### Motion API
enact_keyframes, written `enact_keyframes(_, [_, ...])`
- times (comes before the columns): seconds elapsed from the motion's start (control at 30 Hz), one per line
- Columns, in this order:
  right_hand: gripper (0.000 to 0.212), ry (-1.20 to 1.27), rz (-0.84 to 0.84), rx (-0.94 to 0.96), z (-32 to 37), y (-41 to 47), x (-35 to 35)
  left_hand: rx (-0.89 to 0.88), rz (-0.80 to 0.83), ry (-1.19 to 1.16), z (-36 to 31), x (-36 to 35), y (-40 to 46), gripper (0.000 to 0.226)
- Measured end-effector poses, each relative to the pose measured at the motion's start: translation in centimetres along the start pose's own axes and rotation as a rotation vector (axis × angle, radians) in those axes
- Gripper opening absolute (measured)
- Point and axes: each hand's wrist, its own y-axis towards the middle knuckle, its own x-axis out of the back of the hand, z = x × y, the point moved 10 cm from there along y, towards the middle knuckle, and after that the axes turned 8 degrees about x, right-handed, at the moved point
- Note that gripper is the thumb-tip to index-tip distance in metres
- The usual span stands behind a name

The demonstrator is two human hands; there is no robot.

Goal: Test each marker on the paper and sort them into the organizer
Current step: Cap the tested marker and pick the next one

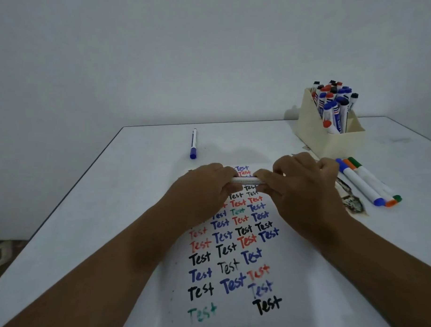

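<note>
The left hand (204, 185) and right hand (299, 188) each grip one end of a white marker (245, 181) held level above the paper (230, 261); probably uncapping or recapping it. The organizer (332, 140) stands far right.

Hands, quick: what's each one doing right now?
Left hand: grips one end of the white marker above the paper.
Right hand: grips the marker's other end.
</note>
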Motion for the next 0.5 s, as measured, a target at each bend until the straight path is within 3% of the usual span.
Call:
enact_keyframes(0.27, [0.026,0.002,-0.048,0.003,-0.8,-0.2,0.6,-0.010,-0.043,-0.052,-0.2,1.2,-0.3,0.041])
enact_keyframes(0.43, [0.017,-0.022,-0.076,-0.033,-1.6,-0.4,1.2,0.089,-0.025,-0.319,1.8,0.8,-0.7,0.062])
enact_keyframes(0.5, [0.020,0.045,-0.056,-0.122,-3.4,-0.4,0.9,0.158,-0.033,-0.401,2.8,0.6,-0.6,0.057])
